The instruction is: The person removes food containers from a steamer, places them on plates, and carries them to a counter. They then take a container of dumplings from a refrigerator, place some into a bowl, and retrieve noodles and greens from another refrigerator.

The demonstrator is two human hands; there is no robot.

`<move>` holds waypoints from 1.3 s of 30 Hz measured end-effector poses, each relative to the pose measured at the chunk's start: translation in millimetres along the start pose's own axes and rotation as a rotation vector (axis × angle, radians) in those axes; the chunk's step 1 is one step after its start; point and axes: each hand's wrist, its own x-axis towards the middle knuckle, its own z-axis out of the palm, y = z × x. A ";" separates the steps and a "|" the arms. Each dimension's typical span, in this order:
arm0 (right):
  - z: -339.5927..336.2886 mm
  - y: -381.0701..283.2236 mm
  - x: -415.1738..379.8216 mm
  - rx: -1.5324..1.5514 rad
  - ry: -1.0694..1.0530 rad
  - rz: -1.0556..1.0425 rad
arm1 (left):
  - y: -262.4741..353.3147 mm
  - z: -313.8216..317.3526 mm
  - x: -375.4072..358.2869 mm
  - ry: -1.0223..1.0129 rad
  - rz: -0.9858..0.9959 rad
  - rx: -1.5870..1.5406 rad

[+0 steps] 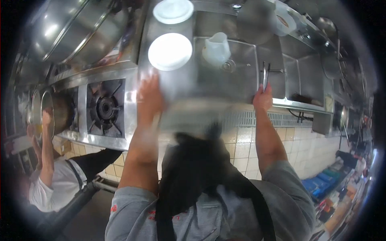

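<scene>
My left hand (150, 94) is over the steel counter just below a round white lid or plate (170, 51); its fingers are smeared by motion and a blurred pale shape lies beside it. My right hand (263, 97) is closed around the lower end of a metal utensil (265, 74), which looks like tongs, at the front edge of the sink. A white plastic jug (217, 49) stands in the sink basin (245, 60) between my hands. Behind the nearer white round piece lies a second one (173, 11).
A gas burner (106, 107) is left of my left arm, with large steel bowls (72, 30) behind it. At the far left a co-worker (60, 176) handles a big pot (60, 112). Another basin (301, 72) and a white container (284, 22) are on the right.
</scene>
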 end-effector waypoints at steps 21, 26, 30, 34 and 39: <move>-6.3 -0.8 0.1 0.028 -0.086 0.061 | 28.8 -89.1 -7.9 -0.294 -0.211 -0.102; 3.6 5.5 1.0 0.050 -0.030 0.029 | 20.1 -71.6 -10.0 -0.219 -0.184 -0.099; 0.4 3.6 0.3 0.037 -0.017 -0.004 | 21.7 -52.1 -12.0 -0.170 -0.156 -0.053; -3.8 0.5 0.7 0.064 -0.025 0.000 | 26.7 -35.5 -16.5 -0.159 -0.178 -0.068; -12.6 -6.2 -1.8 0.052 -0.060 0.012 | 23.5 -29.7 -3.6 -0.216 -0.259 -0.097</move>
